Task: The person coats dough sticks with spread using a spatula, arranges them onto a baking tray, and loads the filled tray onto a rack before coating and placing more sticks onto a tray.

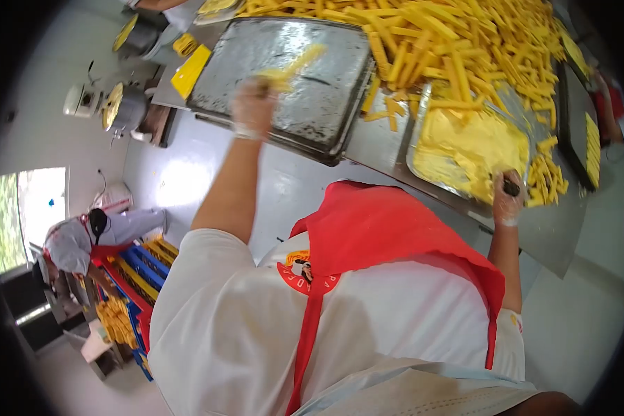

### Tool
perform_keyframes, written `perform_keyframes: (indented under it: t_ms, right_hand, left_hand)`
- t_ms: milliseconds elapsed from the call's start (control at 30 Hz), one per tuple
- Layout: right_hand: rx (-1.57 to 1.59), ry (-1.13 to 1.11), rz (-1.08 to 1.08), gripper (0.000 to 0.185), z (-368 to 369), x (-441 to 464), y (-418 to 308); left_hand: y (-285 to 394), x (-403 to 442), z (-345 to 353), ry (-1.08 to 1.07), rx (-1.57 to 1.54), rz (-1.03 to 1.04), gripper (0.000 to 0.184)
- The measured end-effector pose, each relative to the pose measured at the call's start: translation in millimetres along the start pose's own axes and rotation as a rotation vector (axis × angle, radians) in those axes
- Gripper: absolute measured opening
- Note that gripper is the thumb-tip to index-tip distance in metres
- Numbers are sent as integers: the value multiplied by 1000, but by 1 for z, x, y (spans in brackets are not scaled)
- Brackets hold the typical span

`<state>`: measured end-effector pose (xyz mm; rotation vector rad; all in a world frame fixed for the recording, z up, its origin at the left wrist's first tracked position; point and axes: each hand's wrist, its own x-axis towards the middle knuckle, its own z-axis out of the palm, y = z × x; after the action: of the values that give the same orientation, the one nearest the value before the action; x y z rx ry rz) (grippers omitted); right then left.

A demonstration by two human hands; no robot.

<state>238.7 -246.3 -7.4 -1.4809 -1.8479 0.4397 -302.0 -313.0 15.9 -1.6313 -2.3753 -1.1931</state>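
My left hand (254,107), in a clear glove, is closed on a yellow stick (301,61) that looks smeared with cream; both are blurred by motion. They are over a worn, dark-edged baking tray (236,52). My right hand (508,196), also gloved, grips a black-handled tool (511,187) at the near right edge of a metal pan (412,156). The tool's working end cannot be made out. Thick yellow cream (464,142) fills the pan unevenly. Beyond the pan a big heap of yellow sticks (457,41) covers the table, and some lie against the pan's sides.
A yellow flat scraper-like piece (191,71) lies left of the baking tray. Another dark tray (575,132) stands at the right edge. At lower left a person (83,239) bends by stacked blue and yellow crates (142,267). Large pots (125,106) stand at far left.
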Motion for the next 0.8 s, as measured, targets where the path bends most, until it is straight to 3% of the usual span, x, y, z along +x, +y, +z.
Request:
perform_keyframes:
  t_ms: [33,67,133,167,233,300,333,367,400,433,467,567,600,633,667,733,800]
  right_hand:
    - [8,-13,-14,19,2,1,-4]
    - [0,-10,31,18,4,3,-9]
    - [-10,-1,76,18,10,7,-13]
    - [39,-17,83,17,12,9,-9]
    - [82,-8,81,15,18,6,-11]
    - [-43,-18,34,15,14,7,-27]
    - [-157,-35,-21,14,10,8,-33]
    - [-204,-46,-11,14,7,7,-32]
    - [-231,-7,-106,15,4,5,-36]
    - [-205,14,-124,15,2,2,-45]
    - [-189,36,-198,13,2,0,-63]
    - [0,1,-197,12,24,-11,-82]
    - [110,-104,-186,12,29,-10,-88]
    - [44,-213,-122,11,31,-7,-91]
    - [36,-190,-106,11,29,-1,-74]
    - [-193,-45,-187,10,24,7,-36]
    - [-352,-95,-68,9,5,13,-58]
  left_hand:
    - [-34,15,-28,131,-102,-8,13]
    - [-62,29,-57,182,201,-84,18]
    - [-140,55,-83,244,492,-141,21]
    - [-177,66,-88,245,491,-140,21]
    - [-240,82,-92,72,673,-113,25]
    - [-262,93,-92,-131,811,-249,30]
    - [-273,94,-93,-238,990,-60,33]
    - [-254,96,-92,-276,1047,-144,32]
    - [-237,81,-95,-122,1093,185,33]
    - [-208,81,-82,110,857,25,29]
    - [-148,76,-71,160,491,64,33]
    - [-23,66,11,-192,-106,232,35]
    - [35,51,35,-324,-136,333,34]
    - [64,45,65,-349,-203,704,27]
    - [109,35,80,-525,-86,713,30]
    - [171,21,115,-548,-62,776,34]
    - [215,10,153,-520,-86,803,34]
